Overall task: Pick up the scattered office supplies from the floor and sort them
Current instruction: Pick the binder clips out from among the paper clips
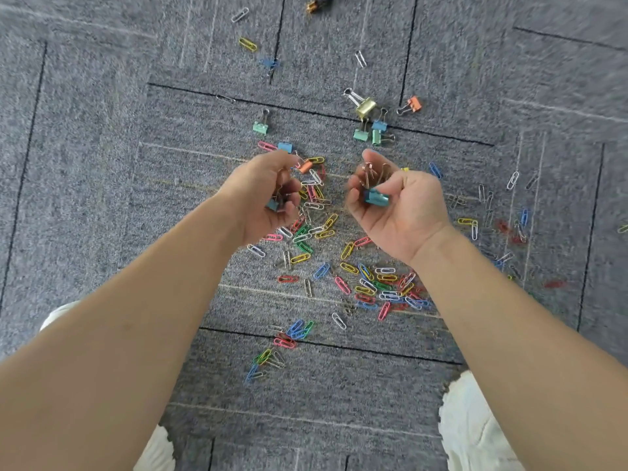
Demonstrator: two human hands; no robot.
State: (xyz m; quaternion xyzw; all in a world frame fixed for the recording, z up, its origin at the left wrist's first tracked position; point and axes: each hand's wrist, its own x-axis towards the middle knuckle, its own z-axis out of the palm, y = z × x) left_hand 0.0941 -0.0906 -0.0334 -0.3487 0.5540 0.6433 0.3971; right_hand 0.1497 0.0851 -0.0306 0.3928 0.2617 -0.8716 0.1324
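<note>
Plainly, two hands are held above the grey carpet tiles, close together but not touching. The left hand has its fingers curled round a blue binder clip. The right hand is palm up, its fingers folded about a teal binder clip with copper-coloured wire handles standing up among them. Whether either hand holds more than one clip cannot be told.

Eight binder clips lie loose on the floor. Five are grouped beyond the right hand: a gold clip, an orange clip, a blue clip and two green clips. Three lie beyond the left hand: a green one, a blue one and an orange one, the last just beside the fingertips. A blurred blue item farther off may be a ninth.

The coloured paper clips are too many to count. The main heap lies beneath and between the hands, a second heap lies beside the right forearm, a small cluster lies nearer the person, and strays spread out to the right.

The left hand covers the heap's left edge, and both forearms hide the carpet below them. White trouser knees show at the bottom. A dark and gold object is cut off by the top edge.
</note>
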